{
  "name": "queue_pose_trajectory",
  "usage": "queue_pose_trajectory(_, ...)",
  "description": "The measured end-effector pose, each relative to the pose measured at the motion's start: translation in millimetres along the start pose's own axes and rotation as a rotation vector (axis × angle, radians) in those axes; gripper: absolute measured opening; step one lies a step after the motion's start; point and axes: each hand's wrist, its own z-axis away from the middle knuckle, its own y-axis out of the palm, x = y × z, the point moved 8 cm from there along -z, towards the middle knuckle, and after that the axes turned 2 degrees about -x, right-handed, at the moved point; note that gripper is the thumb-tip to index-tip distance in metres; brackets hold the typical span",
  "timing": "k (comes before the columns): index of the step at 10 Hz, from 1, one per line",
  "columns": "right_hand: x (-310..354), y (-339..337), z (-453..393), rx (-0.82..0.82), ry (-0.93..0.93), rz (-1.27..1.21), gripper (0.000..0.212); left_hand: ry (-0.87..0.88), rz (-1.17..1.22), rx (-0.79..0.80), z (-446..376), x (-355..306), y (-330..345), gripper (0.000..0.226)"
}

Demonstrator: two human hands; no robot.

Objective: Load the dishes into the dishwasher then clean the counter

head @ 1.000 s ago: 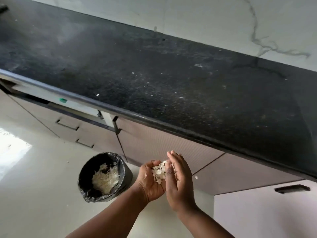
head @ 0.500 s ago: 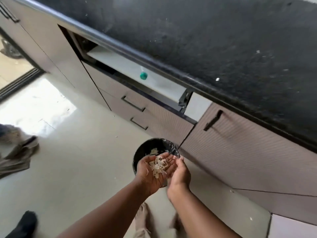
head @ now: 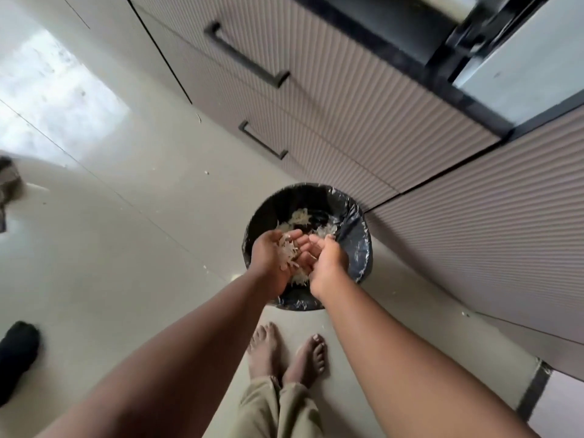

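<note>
At the far left edge a dark shoe-like object [head: 17, 358] lies on the pale tiled floor [head: 110, 248], with a crumpled cloth [head: 8, 188] partly in view above it; a few small white specks are scattered on the tiles. Toward centre, the left hand [head: 271, 260] is held palm up over the bin, fingers relaxed and slightly cupped, carrying a heap of pale food scraps [head: 289, 252] on the palm. The right hand [head: 327, 263] is just beside it, fingers loosely extended and touching the left hand's fingers at the edge of the scraps; it grips nothing. Directly beneath both hands stands a round waste bin [head: 357, 229] lined with a black bag, with more of the same pale scraps inside. Two bare feet [head: 284, 352] stand on the floor just short of the bin. To the right, ribbed cabinet fronts [head: 442, 216] with black bar handles [head: 245, 55] rise behind the bin, and a dark counter edge [head: 474, 99] crosses the upper right corner.
</note>
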Motion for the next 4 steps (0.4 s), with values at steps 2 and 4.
queue_pose_trajectory(2,13.4,-11.0,-18.5,-0.077,-0.116,0.482,0.062,0.007,-0.577,-0.029,-31.4,-6.4,-15.6,0.076)
queue_pose_trajectory(4,24.3,-13.8,-3.2,-0.098,-0.523,1.388,0.072,0.188,-1.215,-0.032,-18.9,-14.7,-4.9,0.092)
